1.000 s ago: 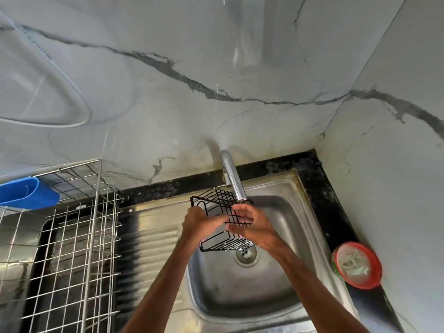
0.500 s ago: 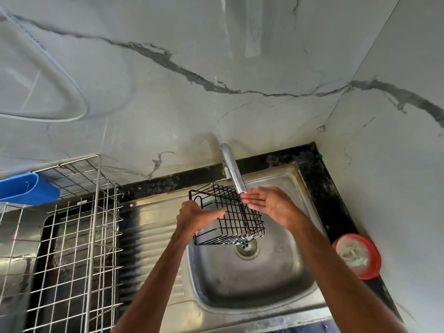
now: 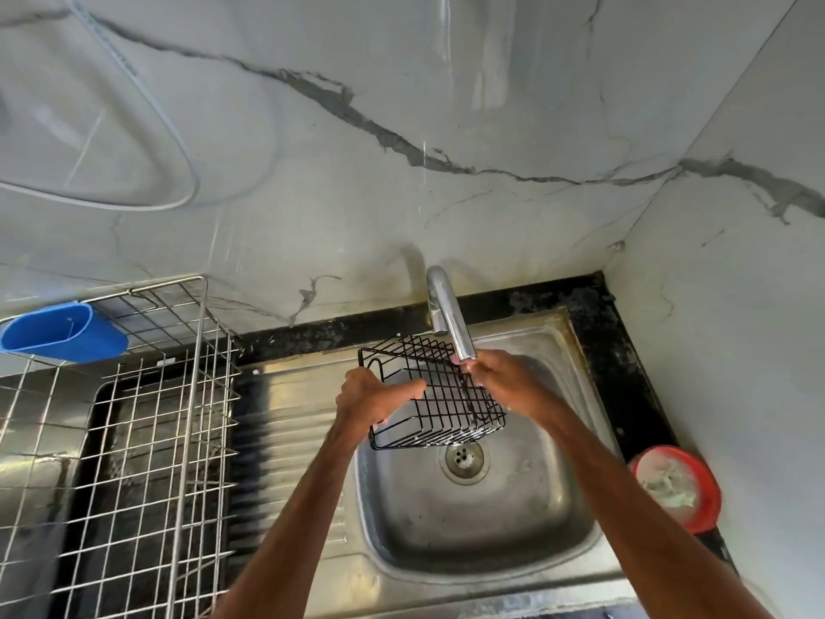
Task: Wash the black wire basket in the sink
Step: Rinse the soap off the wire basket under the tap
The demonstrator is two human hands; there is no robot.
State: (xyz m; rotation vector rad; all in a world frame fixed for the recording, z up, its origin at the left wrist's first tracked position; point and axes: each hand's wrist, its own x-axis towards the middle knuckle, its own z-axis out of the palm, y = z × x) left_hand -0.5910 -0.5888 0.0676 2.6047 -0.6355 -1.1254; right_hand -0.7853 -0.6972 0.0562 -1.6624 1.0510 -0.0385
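Observation:
The black wire basket [image 3: 439,395] hangs tilted over the steel sink [image 3: 482,511], just under the chrome tap spout [image 3: 451,323]. My left hand [image 3: 377,397] grips its left side, fingers curled round the wires. My right hand [image 3: 504,382] reaches in from the right, fingertips touching the basket's wires right below the spout tip. Whether water is running is hard to tell.
A steel wire dish rack [image 3: 147,440] stands on the draining board at left, with a blue plastic holder [image 3: 62,332] hooked on its back. A red round tub [image 3: 678,486] with a scrubber sits on the black counter at right. Marble walls enclose the corner.
The basket has been turned so its open side faces up and right. My right hand left the basket's front and now touches the wires under the spout.

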